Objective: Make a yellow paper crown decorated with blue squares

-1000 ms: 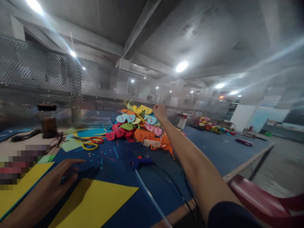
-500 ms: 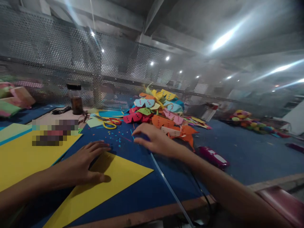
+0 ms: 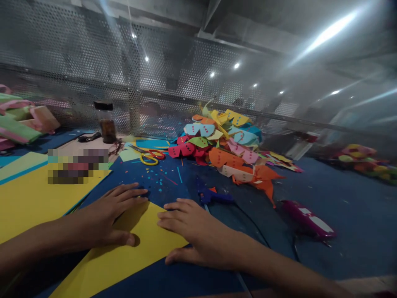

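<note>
A triangle of yellow paper [image 3: 145, 248] lies on the blue tabletop in front of me. My left hand [image 3: 111, 219] rests over its left part, fingers spread and thumb apart. My right hand [image 3: 192, 231] reaches over the paper's right corner with its fingers outstretched, and holds nothing. Just beyond the right hand lies a blue glue gun [image 3: 214, 196] with a dark cord. A pale, thin glue stick [image 3: 245, 284] passes beneath my right wrist, partly hidden.
Yellow and red scissors [image 3: 149, 158] lie among paper scraps [image 3: 160, 178]. Behind them rises a pile of folded paper pieces [image 3: 226, 157]. A purple case [image 3: 308, 219] lies to the right. More yellow sheets [image 3: 27, 203] and a dark-lidded jar [image 3: 107, 124] are on the left.
My right hand has let go of the blue glue gun and come down-left onto the yellow paper's corner. The left hand stays put. The view has shifted slightly left.
</note>
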{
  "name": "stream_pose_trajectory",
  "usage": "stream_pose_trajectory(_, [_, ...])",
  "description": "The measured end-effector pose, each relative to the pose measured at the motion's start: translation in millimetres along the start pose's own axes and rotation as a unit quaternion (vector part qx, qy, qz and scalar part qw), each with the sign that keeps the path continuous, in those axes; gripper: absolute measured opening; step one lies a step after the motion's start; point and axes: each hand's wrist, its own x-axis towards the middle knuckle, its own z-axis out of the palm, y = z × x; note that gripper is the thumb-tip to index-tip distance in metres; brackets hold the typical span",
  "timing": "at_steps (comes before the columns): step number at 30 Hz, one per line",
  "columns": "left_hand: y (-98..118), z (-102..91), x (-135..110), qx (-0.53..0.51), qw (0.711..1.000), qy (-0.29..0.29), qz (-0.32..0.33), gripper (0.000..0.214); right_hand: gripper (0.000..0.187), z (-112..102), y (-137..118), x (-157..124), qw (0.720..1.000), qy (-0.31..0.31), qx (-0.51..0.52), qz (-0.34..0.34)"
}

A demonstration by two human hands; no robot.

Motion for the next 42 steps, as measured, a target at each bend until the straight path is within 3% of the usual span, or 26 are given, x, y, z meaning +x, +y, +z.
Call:
stream_pose_trajectory(7, [1.0,1.1,-1.6,0.008,0.999,0.023,0.04,0.067,0.061,-0.8,-6.9,0.2,0.999,-0.006,-0.035,0.01])
stream_pose_trajectory(17, [-0.1,8.4,-2.5,-0.005,0.995,0.052,0.088,0.056,0.052,-1.5,-10.1,-0.5,0.998,0.007,-0.069,-0.008])
stream_pose_trajectory(34, [12.1,2.8,0.1,-0.013,0.989,0.049,0.139,0.04,0.031,4.8,-7.5,1.5,0.996,0.061,-0.06,-0.019])
stream_pose_trajectory(42, [5.4,5.7,-1.3,-0.005,0.987,0.05,0.15,0.047,0.058,4.3,-9.6,0.7,0.997,0.038,-0.05,-0.044])
